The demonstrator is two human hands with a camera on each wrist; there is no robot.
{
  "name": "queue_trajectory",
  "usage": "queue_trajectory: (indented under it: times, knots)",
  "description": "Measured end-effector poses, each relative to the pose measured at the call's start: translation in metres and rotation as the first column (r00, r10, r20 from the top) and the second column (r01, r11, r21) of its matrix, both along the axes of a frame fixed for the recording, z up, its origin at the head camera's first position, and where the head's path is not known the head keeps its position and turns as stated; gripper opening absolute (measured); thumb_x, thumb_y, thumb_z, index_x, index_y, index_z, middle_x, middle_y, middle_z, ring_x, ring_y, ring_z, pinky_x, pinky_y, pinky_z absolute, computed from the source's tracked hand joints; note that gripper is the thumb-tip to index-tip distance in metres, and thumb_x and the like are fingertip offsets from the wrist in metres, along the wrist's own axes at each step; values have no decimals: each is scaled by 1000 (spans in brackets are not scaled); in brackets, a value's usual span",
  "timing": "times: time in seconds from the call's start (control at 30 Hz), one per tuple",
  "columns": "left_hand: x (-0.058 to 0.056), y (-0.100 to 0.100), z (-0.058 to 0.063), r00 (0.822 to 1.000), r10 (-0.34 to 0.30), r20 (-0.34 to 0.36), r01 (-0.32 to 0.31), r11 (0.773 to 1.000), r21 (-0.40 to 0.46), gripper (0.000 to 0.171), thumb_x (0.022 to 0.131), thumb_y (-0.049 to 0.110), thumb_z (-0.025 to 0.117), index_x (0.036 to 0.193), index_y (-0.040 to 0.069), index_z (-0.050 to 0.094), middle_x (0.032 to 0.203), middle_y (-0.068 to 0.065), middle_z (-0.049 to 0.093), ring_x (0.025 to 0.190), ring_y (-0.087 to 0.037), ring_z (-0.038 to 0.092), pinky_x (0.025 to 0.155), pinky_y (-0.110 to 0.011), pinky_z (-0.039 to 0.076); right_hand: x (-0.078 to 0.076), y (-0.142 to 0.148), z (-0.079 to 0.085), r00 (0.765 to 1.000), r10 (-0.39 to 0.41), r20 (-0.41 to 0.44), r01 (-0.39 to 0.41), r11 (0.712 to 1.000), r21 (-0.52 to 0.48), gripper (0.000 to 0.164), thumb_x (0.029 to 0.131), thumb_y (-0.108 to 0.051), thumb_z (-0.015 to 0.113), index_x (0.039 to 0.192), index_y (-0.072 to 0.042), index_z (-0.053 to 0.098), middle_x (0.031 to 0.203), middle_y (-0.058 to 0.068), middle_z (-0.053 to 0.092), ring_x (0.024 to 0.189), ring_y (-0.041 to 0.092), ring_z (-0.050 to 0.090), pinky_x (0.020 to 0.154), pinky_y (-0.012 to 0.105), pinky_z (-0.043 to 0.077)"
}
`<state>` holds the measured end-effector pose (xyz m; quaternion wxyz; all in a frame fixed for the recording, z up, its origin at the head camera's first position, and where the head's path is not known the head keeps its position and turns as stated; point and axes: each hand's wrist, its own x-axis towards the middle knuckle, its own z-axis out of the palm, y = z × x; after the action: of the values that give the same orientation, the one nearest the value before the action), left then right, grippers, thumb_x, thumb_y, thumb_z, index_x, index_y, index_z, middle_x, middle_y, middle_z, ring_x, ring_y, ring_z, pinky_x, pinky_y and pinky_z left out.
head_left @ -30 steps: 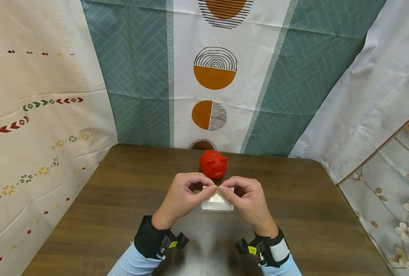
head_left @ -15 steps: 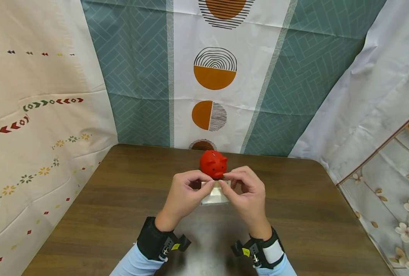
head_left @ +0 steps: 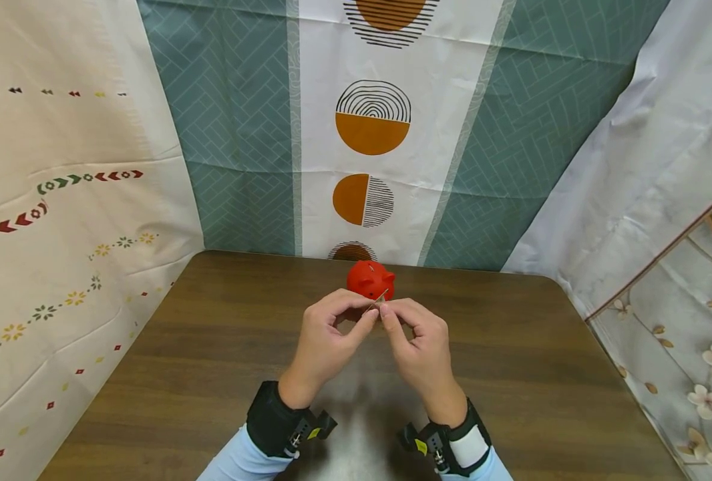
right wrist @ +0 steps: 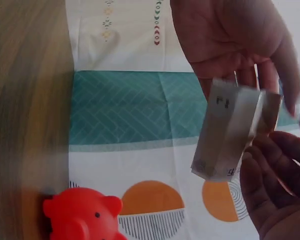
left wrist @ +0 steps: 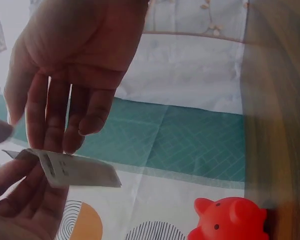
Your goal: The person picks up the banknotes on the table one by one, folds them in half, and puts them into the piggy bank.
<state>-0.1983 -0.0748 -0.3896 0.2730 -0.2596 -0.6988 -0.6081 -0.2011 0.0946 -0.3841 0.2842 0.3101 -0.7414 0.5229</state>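
A folded banknote [right wrist: 227, 130], pale with small dark print, is held up between both hands and creased near one end. In the head view it shows as a thin slanted edge in front of the piggy bank. My left hand [head_left: 330, 334] pinches it between thumb and forefinger. Close beside it, my right hand [head_left: 419, 341] pinches the same note, thumb tip near the other thumb. The red piggy bank [head_left: 367, 277] stands just beyond the fingertips, with a slot on its top. The hands partly cover its lower front.
The brown wooden table [head_left: 212, 354] lies under the hands. A teal and white patterned curtain [head_left: 374, 60] hangs behind its far edge, with a cream cloth [head_left: 79, 267] at left and a white flowered one [head_left: 692, 374] at right.
The banknote, whose flat face showed between the hands, now appears tilted edge-on. Both hands have moved slightly forward and up towards the piggy bank. The right fingers have drawn back in to the note.
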Motion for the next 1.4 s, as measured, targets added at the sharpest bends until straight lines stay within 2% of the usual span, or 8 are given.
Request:
queue_trajectory:
  times: [0.17, 0.33, 0.5, 0.63, 0.73, 0.87, 1.13, 1.4]
  knots:
    - [1, 2, -1, 994, -96, -47, 96, 995, -5, 19, 96, -1, 65, 112, 0, 75, 109, -12, 70, 97, -20, 68, 81, -30, 62, 0, 0, -1, 997, 44, 60, -40, 997, -67, 26, 91, 3, 70, 115, -6, 76, 110, 11, 75, 92, 14, 70, 79, 24, 61]
    - [2, 4, 0, 983, -139, -117, 138, 990, -15, 20, 97, -7, 59, 110, -1, 74, 109, -13, 67, 97, -22, 65, 81, -29, 61, 0, 0, -1, 988, 93, 121, -76, 987, -138, 30, 89, 5, 74, 118, -3, 75, 111, 15, 74, 90, 14, 69, 78, 25, 61]
    - [1, 4, 2, 986, -31, -163, 31, 1000, -3, 22, 92, -7, 66, 113, 1, 70, 99, -13, 67, 82, -21, 62, 72, -27, 59, 1, 4, 1, 981, 73, 177, -37, 980, -197, 15, 93, 4, 70, 105, -3, 77, 93, 12, 74, 74, 15, 62, 61, 22, 55]
    - [1, 0, 3, 995, 52, -82, -54, 998, -30, 31, 91, 0, 70, 122, 7, 65, 99, -8, 61, 83, -18, 56, 70, -25, 54, 0, 10, 3, 975, 69, 210, -28, 980, -195, 11, 94, 2, 68, 95, -5, 77, 80, 6, 68, 66, 14, 53, 50, 23, 45]
    - [3, -4, 5, 996, -73, 42, 74, 997, -25, 23, 95, 2, 67, 118, 7, 65, 100, -7, 62, 84, -17, 55, 70, -23, 51, -1, 13, 4, 969, 148, 197, -108, 974, -199, 12, 94, 5, 66, 93, -3, 74, 76, 4, 64, 63, 14, 52, 47, 25, 42]
    - [5, -7, 6, 967, -229, 108, 229, 973, 16, 7, 97, 0, 65, 100, 4, 69, 89, -11, 65, 76, -15, 54, 63, -23, 49, -1, 14, 3, 949, 272, 159, -239, 951, -196, 14, 94, 11, 61, 94, 0, 70, 74, 5, 60, 60, 14, 50, 44, 26, 43]
    - [5, -3, 5, 977, -213, 9, 213, 977, -15, 10, 95, -1, 67, 92, 8, 69, 82, -6, 65, 73, -12, 56, 60, -23, 50, -2, 13, 2, 937, 326, 123, -312, 943, -119, 18, 91, 13, 61, 98, -1, 69, 78, 7, 61, 59, 11, 48, 42, 24, 41]
    - [7, -3, 6, 976, -217, -4, 216, 975, -45, 14, 95, -1, 64, 89, 11, 67, 82, -3, 64, 75, -13, 55, 62, -23, 48, 0, 12, 2, 946, 304, 108, -300, 953, -49, 21, 90, 13, 61, 96, -6, 68, 76, 5, 60, 55, 11, 43, 39, 21, 36]
